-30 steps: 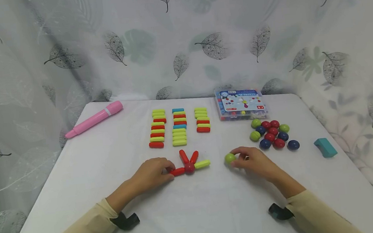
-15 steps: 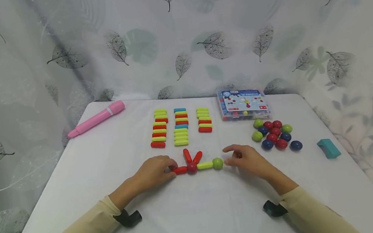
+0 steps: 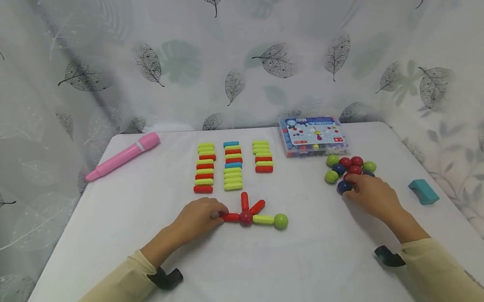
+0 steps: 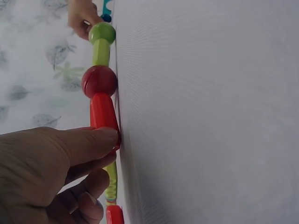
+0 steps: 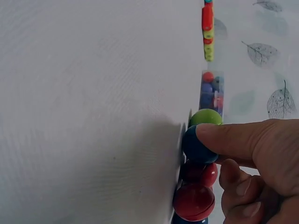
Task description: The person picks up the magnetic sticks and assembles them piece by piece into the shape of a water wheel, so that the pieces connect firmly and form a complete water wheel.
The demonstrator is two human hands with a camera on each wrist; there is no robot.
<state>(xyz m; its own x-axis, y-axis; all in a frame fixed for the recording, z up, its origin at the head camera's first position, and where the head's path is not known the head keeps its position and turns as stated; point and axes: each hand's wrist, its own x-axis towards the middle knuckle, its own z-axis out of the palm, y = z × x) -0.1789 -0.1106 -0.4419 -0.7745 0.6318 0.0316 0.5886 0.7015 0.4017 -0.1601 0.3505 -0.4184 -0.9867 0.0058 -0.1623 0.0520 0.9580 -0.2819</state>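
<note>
While the left hand pins the near-left red plastic rod of a small star-shaped build to the white table, fingertips pressed on the rod's outer end, the right hand is well off to the right at the cluster of glossy balls. Its index finger curls over a dark blue ball at the near edge of that cluster, thumb tucked behind; whether the ball is already lifted clear I cannot tell.

The build itself lies near the middle of the table: a red ball hub with three red rods fanning out and one lime-green rod ending in a lime-green ball.

To do this step well, I judge the blue ball should be rolled free sideways so its neighbours do not cling and follow, and the left fingers should keep firm pressure so the star does not swing.

Far right stands a clear plastic box with a printed blue label; its writing is too small to read. No other lettering shows on the pink pen-like tube, the three rows of spare rods, or the teal block.
</note>
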